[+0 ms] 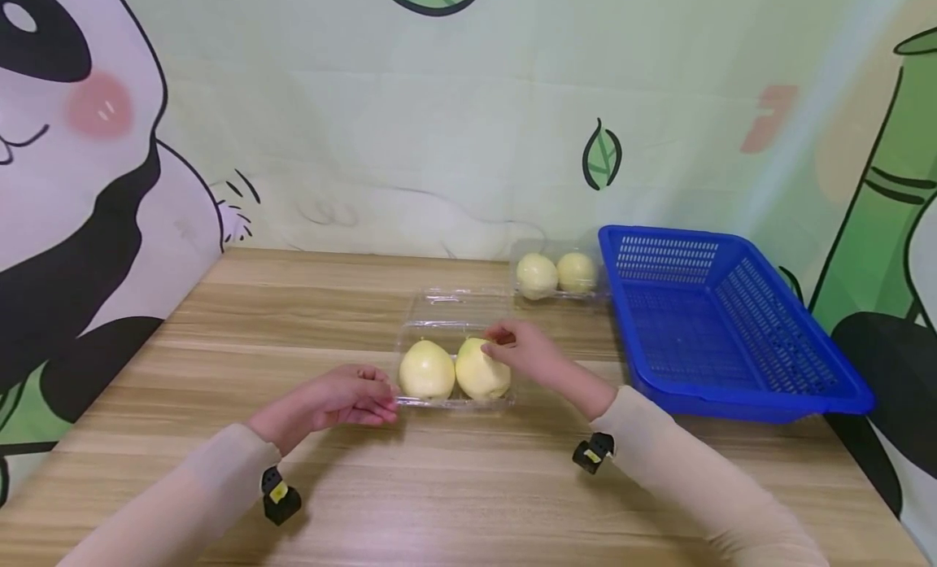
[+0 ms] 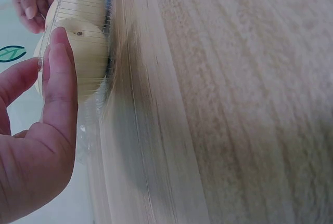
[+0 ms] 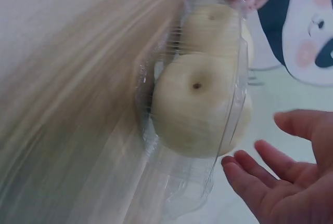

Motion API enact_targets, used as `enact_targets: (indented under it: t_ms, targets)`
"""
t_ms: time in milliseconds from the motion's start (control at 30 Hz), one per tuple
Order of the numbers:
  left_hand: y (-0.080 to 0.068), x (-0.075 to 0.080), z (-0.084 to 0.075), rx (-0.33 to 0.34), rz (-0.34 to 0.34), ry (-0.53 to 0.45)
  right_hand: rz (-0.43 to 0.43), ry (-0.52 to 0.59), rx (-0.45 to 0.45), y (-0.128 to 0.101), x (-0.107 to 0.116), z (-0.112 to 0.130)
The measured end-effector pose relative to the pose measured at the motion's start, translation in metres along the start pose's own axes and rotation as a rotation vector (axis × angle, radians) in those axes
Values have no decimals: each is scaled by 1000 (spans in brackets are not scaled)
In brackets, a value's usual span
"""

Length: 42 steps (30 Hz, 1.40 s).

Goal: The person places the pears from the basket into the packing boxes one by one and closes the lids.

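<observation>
A clear plastic clamshell box (image 1: pixel 457 403) lies on the table with its lid (image 1: pixel 459 308) folded back on the far side. Two pale yellow pears sit in it side by side, a left pear (image 1: pixel 427 370) and a right pear (image 3: pixel 192 104). My left hand (image 1: pixel 356 396) pinches the box's rim at the front left corner, thumb and fingertips on either side of the edge in the left wrist view. Over the right pear, my right hand (image 1: pixel 523 349) has its fingers spread and relaxed; in the right wrist view the fingertips (image 3: pixel 227 160) are close by the box's edge, holding nothing.
Another clear box (image 1: pixel 562 293) with two pears (image 1: pixel 537 276) stands at the back, by the wall. To its right is a blue plastic basket (image 1: pixel 739 400) with perforated sides. A printed backdrop (image 1: pixel 410 136) rises behind the wooden table (image 1: pixel 454 494).
</observation>
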<state>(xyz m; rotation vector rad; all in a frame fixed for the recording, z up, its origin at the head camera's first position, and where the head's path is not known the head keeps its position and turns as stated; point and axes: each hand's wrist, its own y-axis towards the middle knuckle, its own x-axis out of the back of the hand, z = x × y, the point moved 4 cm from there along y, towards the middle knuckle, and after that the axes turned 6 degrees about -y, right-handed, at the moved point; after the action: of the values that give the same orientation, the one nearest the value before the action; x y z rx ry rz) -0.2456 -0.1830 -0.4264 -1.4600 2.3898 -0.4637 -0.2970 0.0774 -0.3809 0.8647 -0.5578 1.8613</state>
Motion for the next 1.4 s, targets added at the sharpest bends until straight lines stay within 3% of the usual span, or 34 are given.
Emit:
enact_targets:
  t_ms: [200,400,533,733,1033,1100,1233,1400]
  targets:
    - [-1,-1,-1,-3,3,1,-206,199,-71,2,14,-15]
    - [-1,0,1,-1,3,-1,-270,439,-229,8,18,-32]
    - [-2,1,1,1,-7,3,-205,589,-286,20,11,-54]
    - [-3,-1,0,-4,0,7,-51,857,-252,92,-33,-172]
    - [-2,-1,1,-3,-3,2,97,995,-377,165,-82,-263]
    - [-2,-1,1,-5,1,-1,125,1009,-367,169,-84,-266]
    - [-3,-1,1,-5,8,-2,173,1039,-332,140,-65,-221]
    - [-2,0,0,-6,11,-1,208,1057,-291,134,-59,-206]
